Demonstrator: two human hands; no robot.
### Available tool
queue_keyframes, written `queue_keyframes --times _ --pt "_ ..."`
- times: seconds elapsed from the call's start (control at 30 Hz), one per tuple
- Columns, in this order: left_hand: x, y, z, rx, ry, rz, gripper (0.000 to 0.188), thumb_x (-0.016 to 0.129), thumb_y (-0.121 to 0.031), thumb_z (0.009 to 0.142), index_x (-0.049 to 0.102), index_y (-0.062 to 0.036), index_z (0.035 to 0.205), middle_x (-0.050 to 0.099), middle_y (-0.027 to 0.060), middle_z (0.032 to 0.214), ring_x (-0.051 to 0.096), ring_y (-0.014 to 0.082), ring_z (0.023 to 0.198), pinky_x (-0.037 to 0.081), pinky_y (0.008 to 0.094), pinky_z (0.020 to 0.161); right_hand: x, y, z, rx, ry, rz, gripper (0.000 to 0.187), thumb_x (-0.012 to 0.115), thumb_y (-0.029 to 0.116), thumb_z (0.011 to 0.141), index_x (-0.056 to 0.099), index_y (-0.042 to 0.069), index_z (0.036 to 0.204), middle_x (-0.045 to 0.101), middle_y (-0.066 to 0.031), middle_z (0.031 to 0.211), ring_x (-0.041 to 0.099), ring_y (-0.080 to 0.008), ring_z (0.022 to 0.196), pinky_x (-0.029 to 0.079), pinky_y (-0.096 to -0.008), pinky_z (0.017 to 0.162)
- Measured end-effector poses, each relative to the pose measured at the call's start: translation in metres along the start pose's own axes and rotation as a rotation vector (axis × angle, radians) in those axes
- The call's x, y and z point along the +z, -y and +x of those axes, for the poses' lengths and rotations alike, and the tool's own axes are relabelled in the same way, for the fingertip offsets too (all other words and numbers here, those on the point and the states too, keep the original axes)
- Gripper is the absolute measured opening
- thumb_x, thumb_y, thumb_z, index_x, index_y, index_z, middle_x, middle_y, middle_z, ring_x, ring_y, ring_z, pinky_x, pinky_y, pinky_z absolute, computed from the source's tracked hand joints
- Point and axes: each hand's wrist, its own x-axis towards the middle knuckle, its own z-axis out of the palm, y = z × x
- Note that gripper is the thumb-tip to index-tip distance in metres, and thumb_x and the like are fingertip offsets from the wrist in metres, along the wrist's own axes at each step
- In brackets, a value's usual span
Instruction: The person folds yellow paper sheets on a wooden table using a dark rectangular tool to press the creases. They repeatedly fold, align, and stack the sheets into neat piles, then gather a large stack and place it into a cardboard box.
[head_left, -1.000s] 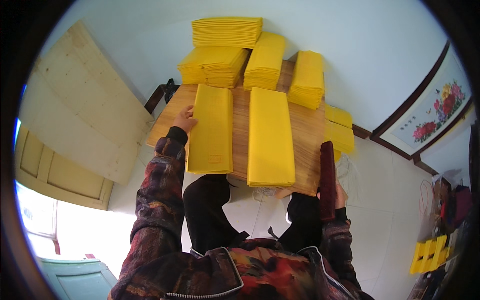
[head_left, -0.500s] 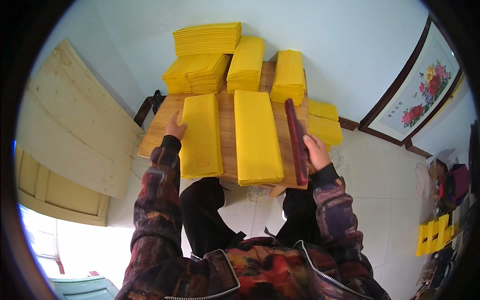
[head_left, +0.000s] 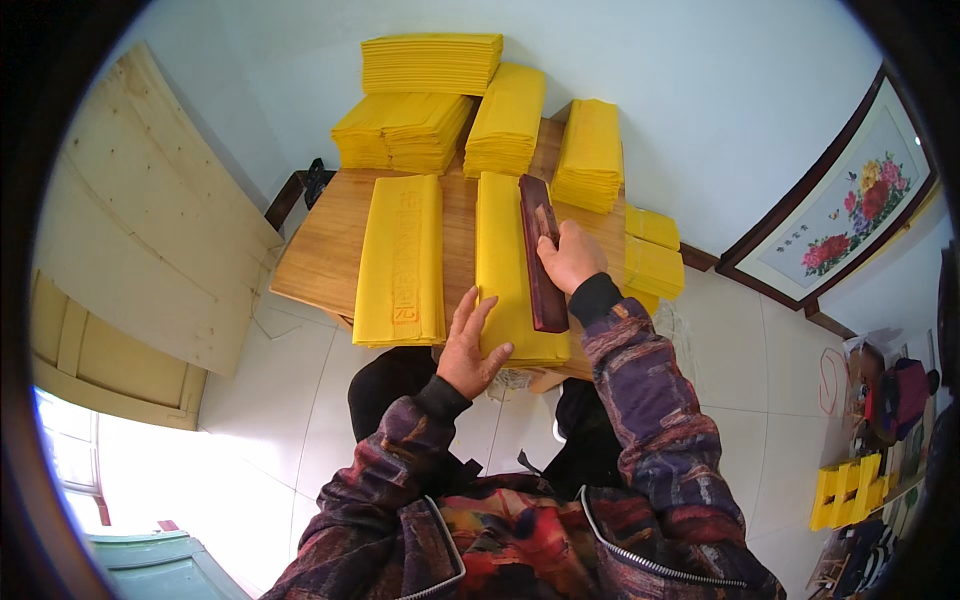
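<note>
Two stacks of yellow folded paper lie side by side on the wooden table. On the top sheet of the left stack [head_left: 380, 265] a red printed strip runs lengthwise. The right stack [head_left: 500, 265] shows no print on its visible part. My right hand [head_left: 574, 258] grips a long dark-red stamp block [head_left: 546, 300] by its handle, over the right side of that stack. Whether the block presses on the paper is hidden. My left hand [head_left: 474, 345] is open, thumb apart, its fingertips on the left near part of the same stack.
More yellow paper stacks [head_left: 420, 130] stand along the table's back against the wall, with others [head_left: 653, 262] low beyond its right edge. The wooden table [head_left: 320, 270] ends just before my knees. A plywood board [head_left: 150, 210] leans at left; a framed flower picture [head_left: 840, 200] stands at right.
My right hand has brought the stamp block leftward from beside the right stack to over it. My left hand has moved from the left stack's far-left edge to the right stack's near end.
</note>
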Motion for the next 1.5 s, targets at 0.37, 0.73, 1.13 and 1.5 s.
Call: queue_keyframes --times 0.37,0.73,1.13,1.5 --pt "0.009 -0.002 -0.003 -0.047 -0.026 0.017 0.063 0.066 -0.017 0.074 0.036 -0.0039 0.128 0.022 0.0223 0.138 0.026 0.0374 0.127 0.027 0.0399 0.103 0.027 0.003 0.001 0.01 0.064 -0.046 0.036 0.052 0.031 0.079 0.053 -0.002 0.094 0.058 -0.0258 0.09 0.056 -0.0403 0.085 0.045 -0.047 0.074" --pt "0.029 0.005 -0.005 -0.08 -0.099 -0.015 0.066 0.07 -0.024 0.069 0.04 -0.0033 0.123 0.023 0.0247 0.135 0.028 0.0403 0.124 0.03 0.0426 0.1 0.039 0.008 -0.013 0.087 0.02 -0.086 0.033 0.049 0.031 0.082 0.05 -0.001 0.092 0.061 -0.0246 0.077 0.059 -0.041 0.073 0.046 -0.049 0.066" --pt "0.035 0.007 -0.004 -0.158 -0.135 -0.059 0.063 0.068 -0.017 0.065 0.041 -0.0046 0.12 0.025 0.0245 0.133 0.028 0.0403 0.123 0.029 0.0421 0.101 0.041 0.008 -0.007 0.076 0.09 -0.1 0.031 0.049 0.029 0.081 0.051 0.0 0.091 0.06 -0.0245 0.083 0.059 -0.0397 0.077 0.046 -0.0483 0.071" --pt "0.038 0.016 -0.003 -0.102 -0.136 0.047 0.064 0.069 -0.026 0.068 0.041 -0.0064 0.122 0.023 0.0232 0.134 0.026 0.0387 0.125 0.028 0.041 0.102 0.031 -0.004 -0.004 0.139 0.056 0.046 0.035 0.049 0.033 0.082 0.055 -0.001 0.092 0.06 -0.0242 0.092 0.057 -0.0392 0.088 0.045 -0.0459 0.077"
